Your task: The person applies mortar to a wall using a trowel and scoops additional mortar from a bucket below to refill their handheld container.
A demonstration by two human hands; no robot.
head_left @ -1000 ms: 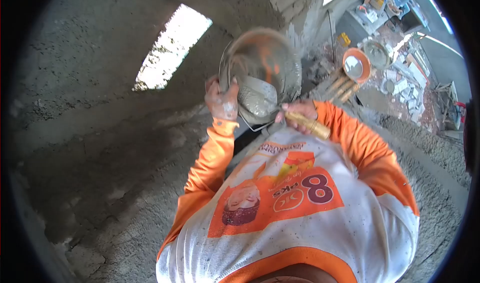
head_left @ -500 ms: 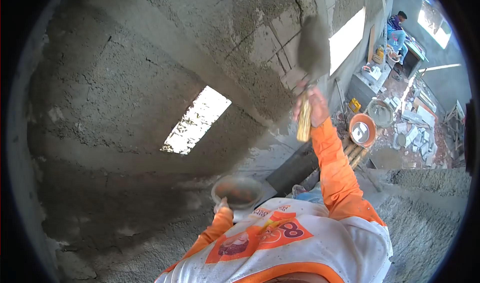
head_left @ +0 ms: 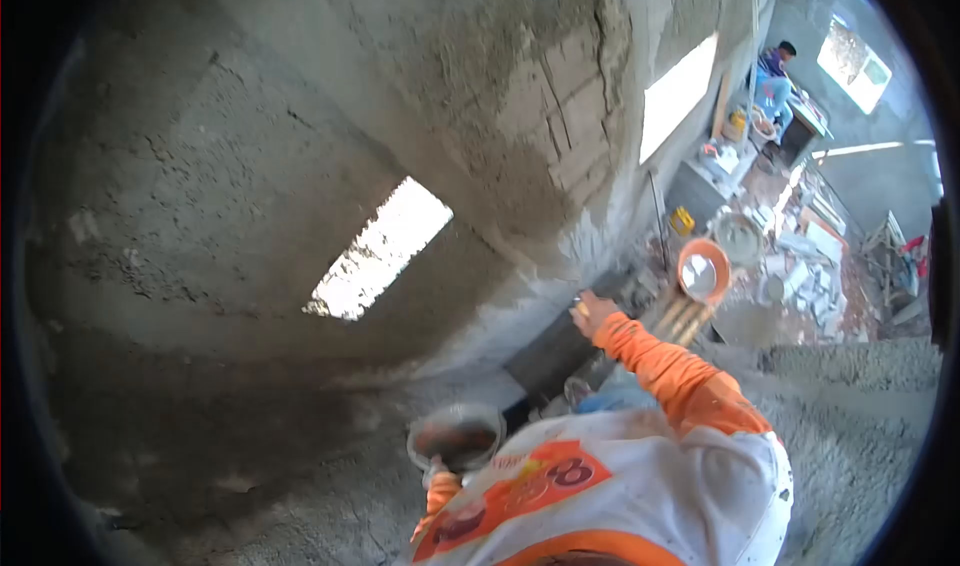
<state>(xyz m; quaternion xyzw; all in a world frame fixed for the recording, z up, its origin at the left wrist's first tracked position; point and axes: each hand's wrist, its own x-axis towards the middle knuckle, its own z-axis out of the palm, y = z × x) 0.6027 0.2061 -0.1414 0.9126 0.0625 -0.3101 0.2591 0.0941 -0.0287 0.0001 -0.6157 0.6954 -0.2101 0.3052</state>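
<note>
My left hand (head_left: 436, 468) is closed on the near rim of a round bucket (head_left: 458, 436), low in the view beside my shirt. Stretched out toward the wall, my right hand (head_left: 594, 314) is wrapped round the trowel's handle (head_left: 581, 309); only a bit of that handle shows, and the blade cannot be made out. In front of me stands the rough grey wall (head_left: 400, 96), with wet-looking mortar around a small bright opening (head_left: 385, 251) and bare blocks (head_left: 575, 106) higher up.
An orange bucket (head_left: 704, 272) stands at the right near bamboo poles (head_left: 684, 319) and a grey tub (head_left: 738, 238). Broken tiles (head_left: 800, 276) and a yellow container (head_left: 682, 221) lie beyond. A person (head_left: 774, 86) sits at the far back beside a bright window opening (head_left: 678, 96).
The bucket in my left hand has gone from in front of my chest to lower left. My right hand reached out with the trowel, then came down, and the blade no longer shows.
</note>
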